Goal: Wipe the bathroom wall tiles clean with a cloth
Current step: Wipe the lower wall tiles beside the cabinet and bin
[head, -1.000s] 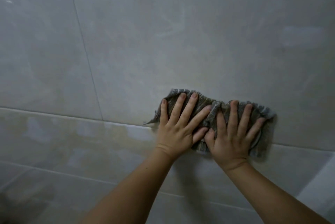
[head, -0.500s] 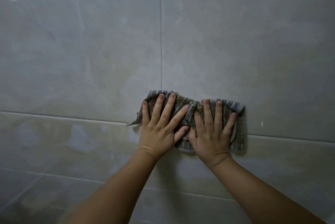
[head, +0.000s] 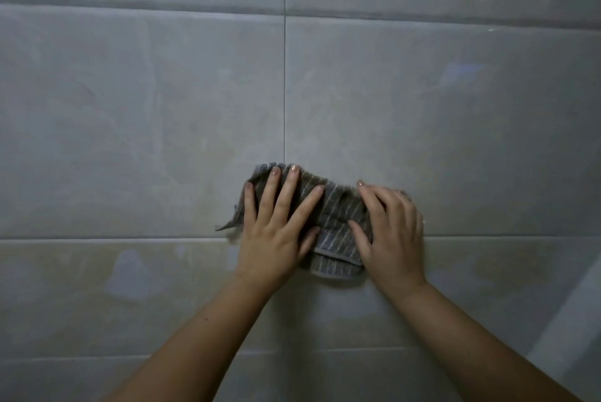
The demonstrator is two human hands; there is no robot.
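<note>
A grey striped cloth (head: 335, 232) is bunched against the pale grey wall tiles (head: 439, 128), lying over a horizontal grout line just right of a vertical one. My left hand (head: 276, 226) presses flat on the cloth's left half with its fingers spread. On the right half, my right hand (head: 390, 232) lies with its fingers close together and angled left, pushing the cloth into folds. The cloth's right end is hidden under that hand. A loose corner of the cloth sticks out at the lower left.
Large glossy tiles fill the view, with a vertical grout line (head: 285, 92) above the cloth and horizontal grout lines (head: 130, 239) across. The lower tile (head: 130, 271) shows pale reflections. A lighter band (head: 569, 320) runs at the lower right edge.
The cloth and both hands have slid left along the wall, up to the vertical grout line. The cloth has bunched narrower, and my right hand has turned with its fingers drawn together.
</note>
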